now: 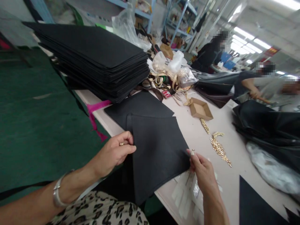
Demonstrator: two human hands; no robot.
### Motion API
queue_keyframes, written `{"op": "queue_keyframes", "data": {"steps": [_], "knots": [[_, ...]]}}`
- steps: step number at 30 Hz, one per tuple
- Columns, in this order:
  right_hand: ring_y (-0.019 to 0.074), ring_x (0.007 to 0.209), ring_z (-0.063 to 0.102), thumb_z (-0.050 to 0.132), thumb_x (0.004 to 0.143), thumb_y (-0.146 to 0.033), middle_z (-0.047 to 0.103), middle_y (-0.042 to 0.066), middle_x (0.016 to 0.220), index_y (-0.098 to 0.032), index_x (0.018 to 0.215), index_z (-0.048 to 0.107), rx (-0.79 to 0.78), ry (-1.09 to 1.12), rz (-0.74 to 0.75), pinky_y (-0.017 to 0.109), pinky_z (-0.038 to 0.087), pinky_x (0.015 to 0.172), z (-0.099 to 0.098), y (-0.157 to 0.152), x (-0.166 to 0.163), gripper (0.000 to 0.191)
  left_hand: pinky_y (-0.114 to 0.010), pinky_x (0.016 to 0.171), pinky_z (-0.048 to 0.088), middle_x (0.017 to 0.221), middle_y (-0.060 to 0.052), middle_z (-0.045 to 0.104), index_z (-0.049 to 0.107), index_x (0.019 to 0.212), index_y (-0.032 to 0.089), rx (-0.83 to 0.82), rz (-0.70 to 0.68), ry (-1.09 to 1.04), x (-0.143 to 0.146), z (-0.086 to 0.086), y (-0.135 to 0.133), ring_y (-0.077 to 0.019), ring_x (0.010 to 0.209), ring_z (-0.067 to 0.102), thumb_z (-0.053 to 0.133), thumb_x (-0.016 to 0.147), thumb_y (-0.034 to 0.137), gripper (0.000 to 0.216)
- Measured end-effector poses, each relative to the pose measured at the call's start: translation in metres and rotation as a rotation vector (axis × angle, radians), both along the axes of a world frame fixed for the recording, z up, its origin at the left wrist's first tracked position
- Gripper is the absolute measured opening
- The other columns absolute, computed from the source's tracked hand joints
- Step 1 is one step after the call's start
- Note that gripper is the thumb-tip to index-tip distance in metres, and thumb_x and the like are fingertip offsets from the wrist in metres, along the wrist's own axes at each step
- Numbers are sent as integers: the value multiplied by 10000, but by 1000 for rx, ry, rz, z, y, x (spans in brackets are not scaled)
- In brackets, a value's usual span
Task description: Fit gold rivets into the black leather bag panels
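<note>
A black, flexible, leather-like panel (159, 150) hangs over the near table edge, tilted toward me. Thumb and fingers of my left hand (118, 149) pinch its left edge; a ring is on one finger. At the panel's right edge, my right hand (202, 170) is closed on it, with something pale at the thumb tip that is too small to make out. Beneath its far edge lies another black panel (142, 106), flat on the table. Beyond that rises a thick stack of black sheets (93, 53).
Gold chains (220, 148) lie beside a small cardboard box (201, 108) on the pale table (187, 129). Pink ribbon (96, 114) hangs off the left edge. Plastic bags (173, 64) and straps clutter the back. Black material (269, 125) is piled right; people work beyond.
</note>
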State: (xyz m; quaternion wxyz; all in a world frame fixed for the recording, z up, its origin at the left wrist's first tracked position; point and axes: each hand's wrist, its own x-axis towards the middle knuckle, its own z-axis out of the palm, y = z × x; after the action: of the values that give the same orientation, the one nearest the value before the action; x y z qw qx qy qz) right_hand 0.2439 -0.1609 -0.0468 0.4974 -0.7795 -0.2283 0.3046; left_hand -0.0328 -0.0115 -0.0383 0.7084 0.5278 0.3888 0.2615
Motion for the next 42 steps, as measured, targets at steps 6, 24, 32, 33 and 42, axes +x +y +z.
{"op": "queue_keyframes", "data": {"steps": [6, 24, 32, 33, 42], "knots": [[155, 614, 540, 718, 723, -525, 575, -31, 588, -155, 1205, 704, -65, -110, 80, 285, 420, 607, 10, -7, -8, 608, -185, 339, 106, 536, 110, 454, 579, 977, 193, -260, 34, 24, 20, 10, -14, -32, 354, 226, 748, 683, 375, 384], [126, 609, 599, 689, 821, -479, 683, 14, 750, -226, 1177, 731, -16, 6, 359, 274, 516, 580, -2, 42, -49, 439, -196, 342, 129, 560, 107, 439, 559, 1045, 208, -337, -60, -98, 23, 9, -22, -28, 345, 213, 686, 764, 450, 392], [129, 604, 601, 662, 836, -536, 698, 30, 768, -202, 1240, 695, -45, 3, 404, 271, 539, 576, -2, 40, -44, 525, -205, 354, 115, 434, 136, 246, 494, 800, 225, -278, -28, -21, 18, -2, -21, -63, 348, 182, 573, 858, 577, 366], [129, 607, 599, 645, 851, -533, 699, 32, 780, -202, 1250, 687, -41, -19, 424, 274, 539, 585, -1, 40, -44, 520, -207, 363, 115, 449, 135, 249, 499, 804, 223, -256, -22, 4, 18, -2, -19, -62, 358, 189, 584, 855, 563, 355], [156, 691, 658, 709, 824, -495, 746, 87, 951, -179, 1029, 632, 32, 121, 407, 266, 551, 602, -8, 41, -45, 384, -225, 545, 349, 665, 94, 531, 476, 1086, 212, 217, 57, 242, 14, -10, -3, -109, 569, 472, 695, 808, 428, 415]]}}
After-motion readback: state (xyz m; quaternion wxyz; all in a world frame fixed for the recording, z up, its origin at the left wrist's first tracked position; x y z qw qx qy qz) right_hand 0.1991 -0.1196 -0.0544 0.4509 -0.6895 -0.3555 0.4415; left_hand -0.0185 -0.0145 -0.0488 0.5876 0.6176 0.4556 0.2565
